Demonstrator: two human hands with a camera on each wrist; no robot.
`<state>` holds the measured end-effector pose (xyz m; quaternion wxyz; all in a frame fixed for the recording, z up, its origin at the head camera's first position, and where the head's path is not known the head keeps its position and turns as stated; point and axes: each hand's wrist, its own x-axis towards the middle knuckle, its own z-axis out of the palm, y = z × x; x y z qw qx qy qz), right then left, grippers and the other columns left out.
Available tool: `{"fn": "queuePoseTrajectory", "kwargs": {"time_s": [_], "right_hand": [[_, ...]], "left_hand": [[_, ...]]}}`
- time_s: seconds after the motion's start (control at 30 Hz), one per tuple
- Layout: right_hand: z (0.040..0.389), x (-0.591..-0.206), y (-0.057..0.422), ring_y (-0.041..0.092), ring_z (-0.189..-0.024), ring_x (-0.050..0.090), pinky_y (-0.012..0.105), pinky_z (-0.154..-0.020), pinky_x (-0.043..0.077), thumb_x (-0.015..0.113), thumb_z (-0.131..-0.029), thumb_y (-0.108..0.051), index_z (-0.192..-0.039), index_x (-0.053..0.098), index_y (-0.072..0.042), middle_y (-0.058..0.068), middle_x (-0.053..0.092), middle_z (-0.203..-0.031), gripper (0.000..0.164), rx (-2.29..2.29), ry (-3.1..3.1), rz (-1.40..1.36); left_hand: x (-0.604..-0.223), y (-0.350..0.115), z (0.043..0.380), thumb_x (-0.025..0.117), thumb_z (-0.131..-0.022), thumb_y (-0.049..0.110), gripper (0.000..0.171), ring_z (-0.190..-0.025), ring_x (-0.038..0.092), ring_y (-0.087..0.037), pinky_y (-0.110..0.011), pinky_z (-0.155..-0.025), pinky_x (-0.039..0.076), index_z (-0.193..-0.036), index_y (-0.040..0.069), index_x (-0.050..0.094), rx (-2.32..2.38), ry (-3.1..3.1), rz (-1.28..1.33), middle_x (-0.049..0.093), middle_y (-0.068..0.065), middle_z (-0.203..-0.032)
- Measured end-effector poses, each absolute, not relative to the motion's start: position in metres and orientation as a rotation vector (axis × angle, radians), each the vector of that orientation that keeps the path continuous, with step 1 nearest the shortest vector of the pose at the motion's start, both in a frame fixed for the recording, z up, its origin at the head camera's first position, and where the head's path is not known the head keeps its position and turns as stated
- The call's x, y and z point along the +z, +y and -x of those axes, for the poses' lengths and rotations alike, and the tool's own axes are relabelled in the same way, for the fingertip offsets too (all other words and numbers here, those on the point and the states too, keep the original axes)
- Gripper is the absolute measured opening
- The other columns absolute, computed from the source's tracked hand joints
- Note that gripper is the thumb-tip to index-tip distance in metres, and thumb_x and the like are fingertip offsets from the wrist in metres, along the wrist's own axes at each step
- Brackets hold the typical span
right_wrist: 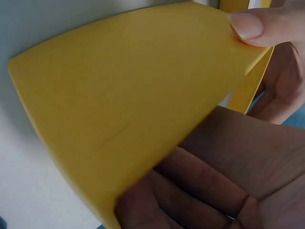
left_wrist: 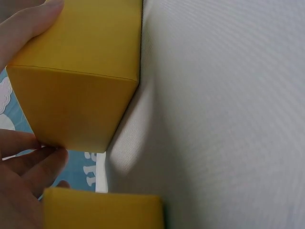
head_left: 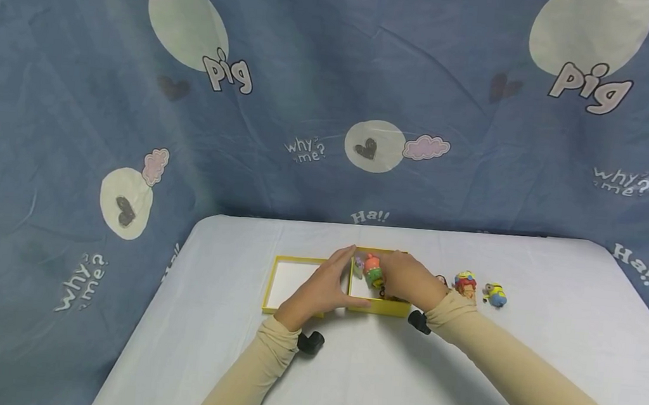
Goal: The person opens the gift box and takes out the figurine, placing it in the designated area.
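A yellow box (head_left: pixel 380 307) with a white inside stands open on the table. My left hand (head_left: pixel 322 288) grips its left end, thumb on the near wall and fingertips at the far corner. A toy figure in orange and green (head_left: pixel 373 271) is in the box, beside a small grey-purple figure (head_left: pixel 358 267) at the left wall. My right hand (head_left: pixel 410 279) reaches over the right part, its fingers bent down inside the box (right_wrist: pixel 128 95) in the right wrist view. The wall and hand hide its fingertips; I cannot tell if they hold anything.
Left of the box lies a shallow yellow-edged lid (head_left: pixel 268 286), white inside up. On the right stand a red-and-yellow figure (head_left: pixel 465 283) and a blue-and-yellow minion figure (head_left: pixel 496 295). Another small figure (head_left: pixel 441 280) shows partly behind my right wrist. A patterned blue cloth (head_left: pixel 303 188) hangs behind the table.
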<state>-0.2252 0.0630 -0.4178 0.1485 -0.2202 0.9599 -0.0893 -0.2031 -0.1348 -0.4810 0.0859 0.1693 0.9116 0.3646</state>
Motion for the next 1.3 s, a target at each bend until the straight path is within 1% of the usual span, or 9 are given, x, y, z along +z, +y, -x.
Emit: {"fn": "queuePoseTrajectory", "kwargs": {"time_s": [0.1,0.23,0.33,0.4,0.57,0.77,0.93,1.0,1.3], "right_hand": [[0.224,-0.420,0.064,0.020,-0.071,0.056,0.033,-0.065,0.050,0.076,-0.078,0.005,-0.117,0.072,0.001,0.011,0.074,-0.088,0.040,-0.264,2.787,0.631],[0.222,-0.422,0.064,0.020,-0.075,0.061,0.035,-0.068,0.056,0.076,-0.080,0.004,-0.124,0.070,0.001,0.015,0.076,-0.098,0.044,-0.273,2.814,0.607],[0.221,-0.424,0.063,0.021,-0.077,0.065,0.039,-0.067,0.060,0.077,-0.082,0.001,-0.116,0.072,0.001,0.016,0.076,-0.100,0.035,-0.260,2.839,0.596],[0.220,-0.426,0.063,0.022,-0.076,0.066,0.041,-0.065,0.061,0.078,-0.082,0.000,-0.115,0.072,0.001,0.017,0.076,-0.099,0.034,-0.251,2.857,0.590],[0.218,-0.431,0.064,0.022,-0.068,0.064,0.043,-0.059,0.061,0.081,-0.078,-0.001,-0.109,0.072,-0.001,0.014,0.075,-0.089,0.032,-0.246,2.923,0.609],[0.217,-0.435,0.065,0.018,-0.059,0.056,0.037,-0.052,0.056,0.081,-0.076,0.000,-0.106,0.077,-0.003,0.005,0.068,-0.070,0.030,-0.305,2.944,0.625],[0.217,-0.430,0.064,0.017,-0.063,0.059,0.035,-0.057,0.057,0.084,-0.077,0.000,-0.081,0.077,-0.007,0.004,0.073,-0.076,0.010,-0.352,2.861,0.604],[0.217,-0.429,0.064,0.017,-0.064,0.060,0.036,-0.059,0.059,0.085,-0.078,-0.001,-0.073,0.075,-0.008,0.004,0.075,-0.077,0.013,-0.344,2.843,0.591],[0.215,-0.430,0.065,0.017,-0.062,0.059,0.035,-0.056,0.057,0.082,-0.080,-0.001,-0.064,0.070,-0.012,0.001,0.070,-0.069,0.022,-0.309,2.852,0.573]], "left_hand": [[-0.481,-0.134,0.203,0.091,-0.072,0.058,0.124,-0.156,0.031,-0.031,-0.052,-0.124,0.036,-0.167,0.017,0.021,1.091,2.720,-0.520,0.025,-0.003,-0.172],[-0.481,-0.135,0.203,0.091,-0.071,0.057,0.125,-0.157,0.031,-0.030,-0.051,-0.125,0.036,-0.167,0.017,0.021,1.097,2.716,-0.520,0.025,-0.002,-0.172],[-0.481,-0.134,0.203,0.091,-0.070,0.058,0.126,-0.157,0.030,-0.029,-0.051,-0.125,0.036,-0.167,0.018,0.021,1.099,2.713,-0.511,0.024,-0.001,-0.172],[-0.480,-0.134,0.203,0.091,-0.070,0.058,0.126,-0.157,0.030,-0.029,-0.051,-0.125,0.035,-0.167,0.018,0.021,1.100,2.714,-0.508,0.024,-0.001,-0.172],[-0.480,-0.133,0.203,0.092,-0.070,0.058,0.126,-0.157,0.031,-0.029,-0.050,-0.125,0.036,-0.167,0.018,0.022,1.094,2.719,-0.503,0.025,-0.001,-0.172],[-0.481,-0.133,0.204,0.092,-0.069,0.058,0.127,-0.157,0.031,-0.028,-0.048,-0.126,0.035,-0.167,0.018,0.022,1.101,2.716,-0.502,0.026,-0.001,-0.172],[-0.482,-0.134,0.204,0.092,-0.068,0.059,0.127,-0.156,0.032,-0.028,-0.049,-0.125,0.036,-0.166,0.018,0.023,1.095,2.724,-0.495,0.026,-0.001,-0.171],[-0.483,-0.134,0.204,0.092,-0.068,0.059,0.127,-0.156,0.032,-0.028,-0.049,-0.125,0.036,-0.166,0.018,0.023,1.091,2.728,-0.495,0.026,-0.001,-0.171],[-0.481,-0.133,0.203,0.092,-0.068,0.060,0.127,-0.156,0.032,-0.028,-0.049,-0.125,0.036,-0.167,0.019,0.022,1.094,2.726,-0.495,0.026,-0.001,-0.171]]}}
